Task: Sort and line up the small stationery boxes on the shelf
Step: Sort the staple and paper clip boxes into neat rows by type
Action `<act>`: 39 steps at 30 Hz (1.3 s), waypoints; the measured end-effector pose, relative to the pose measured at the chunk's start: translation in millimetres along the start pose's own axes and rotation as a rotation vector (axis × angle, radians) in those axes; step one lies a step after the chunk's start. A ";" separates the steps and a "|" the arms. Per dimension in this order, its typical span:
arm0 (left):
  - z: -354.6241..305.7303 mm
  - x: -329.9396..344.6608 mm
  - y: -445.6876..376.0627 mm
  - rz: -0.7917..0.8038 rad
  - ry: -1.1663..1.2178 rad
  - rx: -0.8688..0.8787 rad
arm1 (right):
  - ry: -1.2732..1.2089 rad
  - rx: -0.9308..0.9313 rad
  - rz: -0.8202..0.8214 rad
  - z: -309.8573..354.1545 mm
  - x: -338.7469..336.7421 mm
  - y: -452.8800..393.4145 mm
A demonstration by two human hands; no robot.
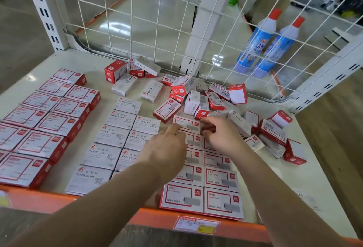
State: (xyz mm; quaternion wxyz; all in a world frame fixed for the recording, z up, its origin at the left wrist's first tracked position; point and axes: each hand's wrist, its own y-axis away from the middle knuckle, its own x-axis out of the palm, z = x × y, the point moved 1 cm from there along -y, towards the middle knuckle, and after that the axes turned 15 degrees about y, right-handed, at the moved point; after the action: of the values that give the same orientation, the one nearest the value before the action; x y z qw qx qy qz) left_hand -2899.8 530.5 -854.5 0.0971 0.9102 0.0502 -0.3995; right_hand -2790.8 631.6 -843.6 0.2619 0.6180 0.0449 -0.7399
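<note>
A flat red-and-white cardboard staple box [186, 124] at the rows' far end is touched by both hands: left hand [167, 144] fingers loosely extended, right hand [220, 133] fingertips curled at its right end; long axis lies left-right.

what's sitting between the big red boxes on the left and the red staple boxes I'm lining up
In the head view, two columns of white paper clip boxes lie between the big red boxes and the red staple boxes.

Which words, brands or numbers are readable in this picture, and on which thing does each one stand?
"PAPER CLIPS": grey paper clip boxes lined up in rows.
"STAPLES": grey staples boxes loose at the back.
"1000" and "24/6": red-framed staple boxes at the front.
"deli" logo: red corner of those boxes, only just readable.
Blue bottles behind the wire mesh: label unreadable.
Shelf-edge price tag: too small to read.
</note>
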 end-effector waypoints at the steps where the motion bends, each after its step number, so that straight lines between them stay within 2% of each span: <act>1: -0.2 1.0 -1.1 -0.005 -0.002 -0.007 | -0.003 -0.007 -0.004 -0.3 0.7 0.1; 10: -6.0 6.1 -11.0 -0.060 0.045 -0.097 | -0.026 -0.072 -0.010 -1.9 1.5 0.8; 29: -5.1 1.3 -3.9 -0.018 0.122 -0.041 | -0.084 -0.054 -0.031 -6.7 0.5 1.4; 39: -2.6 2.4 -4.5 0.011 0.002 -0.009 | -0.089 -0.044 -0.041 -7.8 3.4 0.6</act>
State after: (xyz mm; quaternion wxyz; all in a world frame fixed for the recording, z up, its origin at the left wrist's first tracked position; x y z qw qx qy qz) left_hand -2897.1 535.4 -855.1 0.1032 0.9104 0.0471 -0.3979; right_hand -2784.0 632.9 -848.4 0.2618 0.5776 0.0620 -0.7707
